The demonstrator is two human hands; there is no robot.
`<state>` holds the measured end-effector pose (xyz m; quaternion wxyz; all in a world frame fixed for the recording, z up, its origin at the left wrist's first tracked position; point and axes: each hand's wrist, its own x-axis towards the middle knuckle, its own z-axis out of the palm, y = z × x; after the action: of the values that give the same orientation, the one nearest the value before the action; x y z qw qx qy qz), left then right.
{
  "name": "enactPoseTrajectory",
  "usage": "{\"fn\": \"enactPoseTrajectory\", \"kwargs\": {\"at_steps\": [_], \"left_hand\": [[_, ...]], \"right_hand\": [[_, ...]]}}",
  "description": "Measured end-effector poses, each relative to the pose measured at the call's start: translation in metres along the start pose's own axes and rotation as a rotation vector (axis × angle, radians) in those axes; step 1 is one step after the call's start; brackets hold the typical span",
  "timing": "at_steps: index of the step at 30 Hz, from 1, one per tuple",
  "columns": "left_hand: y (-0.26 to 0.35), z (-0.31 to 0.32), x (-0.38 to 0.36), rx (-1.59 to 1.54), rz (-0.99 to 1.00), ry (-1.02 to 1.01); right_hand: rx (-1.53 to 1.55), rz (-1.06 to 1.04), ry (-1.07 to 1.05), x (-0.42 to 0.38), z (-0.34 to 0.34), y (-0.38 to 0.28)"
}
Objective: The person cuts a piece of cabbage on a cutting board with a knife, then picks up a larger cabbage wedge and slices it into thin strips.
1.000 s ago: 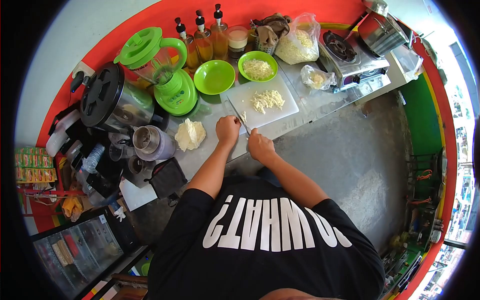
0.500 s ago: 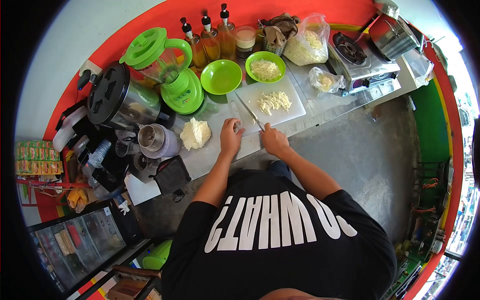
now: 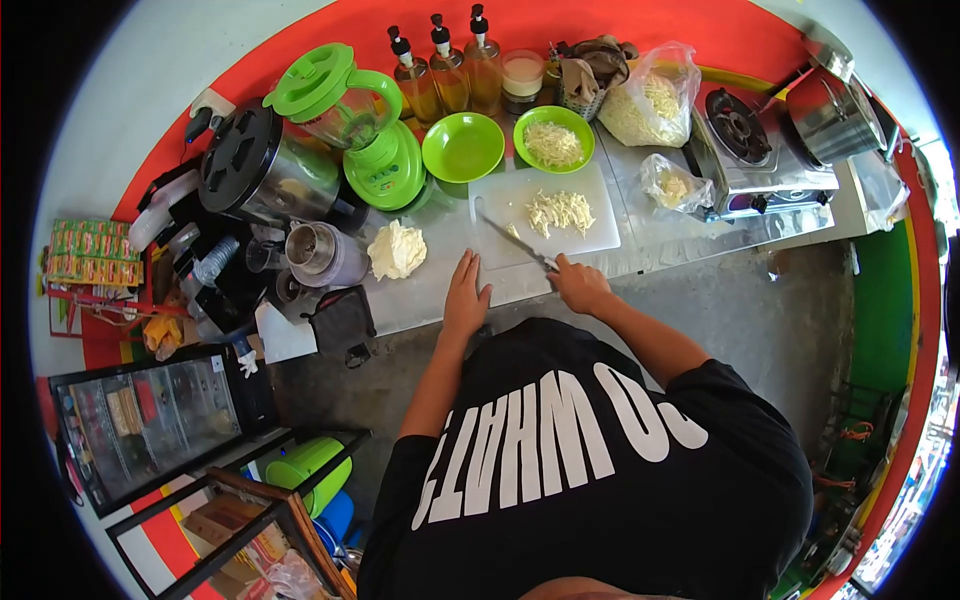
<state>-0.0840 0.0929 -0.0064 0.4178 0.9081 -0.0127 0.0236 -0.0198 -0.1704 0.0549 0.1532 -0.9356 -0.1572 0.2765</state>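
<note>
My right hand [image 3: 580, 284] grips the handle of a kitchen knife [image 3: 520, 241]. Its blade lies across the white cutting board [image 3: 607, 205], pointing up and left. Beside the blade is a heap of chopped pale vegetable [image 3: 561, 213] that looks like cabbage, and a small bit lies left of it. My left hand [image 3: 466, 300] rests at the counter's front edge by the board's lower left corner, fingers straight, holding nothing. Further left sits a pale leafy chunk [image 3: 397, 250], likely cabbage. Behind the board, a green bowl [image 3: 588, 128] holds more shreds.
Another green bowl [image 3: 463, 147], a green blender [image 3: 385, 165] and pump bottles [image 3: 449, 80] line the back. To the right are a bag of shreds [image 3: 652, 108], a small bag [image 3: 677, 185] and a gas stove [image 3: 765, 185]. A metal-topped jar [image 3: 325, 255] stands left.
My left hand's fingers have straightened from a curl. The knife has shifted right relative to the board, its handle closer to the board's lower right. The whole view has shifted slightly.
</note>
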Motion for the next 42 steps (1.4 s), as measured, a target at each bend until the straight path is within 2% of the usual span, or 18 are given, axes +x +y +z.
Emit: {"fn": "enactPoseTrajectory", "kwargs": {"at_steps": [2,5,9,12,15,19,22,24,31,33,34,36,37,39,41,42], "left_hand": [[-0.001,0.007,-0.005,0.101,0.026,0.024],[0.006,0.011,-0.007,0.088,-0.047,0.019],[0.012,0.017,-0.009,0.142,-0.121,0.023],[0.019,0.022,-0.006,0.189,-0.223,-0.009],[0.035,0.022,-0.006,0.208,-0.317,-0.048],[0.043,0.024,-0.005,0.234,-0.390,-0.071],[0.047,0.027,-0.003,0.238,-0.426,-0.059],[0.049,0.027,-0.004,0.239,-0.441,-0.050],[0.052,0.029,0.000,0.243,-0.469,-0.017],[0.052,0.028,0.002,0.252,-0.466,-0.011],[0.051,0.030,0.002,0.262,-0.450,0.024],[0.047,0.030,0.005,0.268,-0.436,0.069],[0.043,0.028,0.008,0.178,-0.412,0.145],[0.036,0.020,0.010,0.085,-0.392,0.227],[0.026,0.003,0.012,0.143,-0.335,0.471],[0.023,-0.009,0.014,0.141,-0.339,0.479]], "right_hand": [[0.023,0.101,0.058,0.000,-0.005,0.016],[0.090,0.127,0.140,0.002,-0.011,0.039],[0.127,0.039,0.155,0.003,-0.020,0.049],[0.172,-0.045,0.086,0.003,-0.024,0.035],[0.170,-0.212,0.039,0.007,-0.018,0.022],[0.175,-0.250,0.029,0.019,-0.012,0.022],[0.220,-0.158,0.025,0.027,-0.014,0.032],[0.237,-0.084,0.106,0.028,-0.015,0.047],[0.220,-0.080,0.173,0.012,-0.029,0.083],[0.303,-0.099,0.182,0.003,-0.038,0.087],[0.301,-0.107,0.185,0.003,-0.036,0.094],[0.344,-0.240,0.399,0.003,-0.034,0.105],[0.337,-0.247,0.398,0.002,-0.034,0.110],[0.301,-0.281,0.538,-0.001,-0.036,0.116],[0.319,-0.274,0.533,-0.005,-0.041,0.119],[0.341,-0.258,0.529,-0.006,-0.042,0.118]]}}
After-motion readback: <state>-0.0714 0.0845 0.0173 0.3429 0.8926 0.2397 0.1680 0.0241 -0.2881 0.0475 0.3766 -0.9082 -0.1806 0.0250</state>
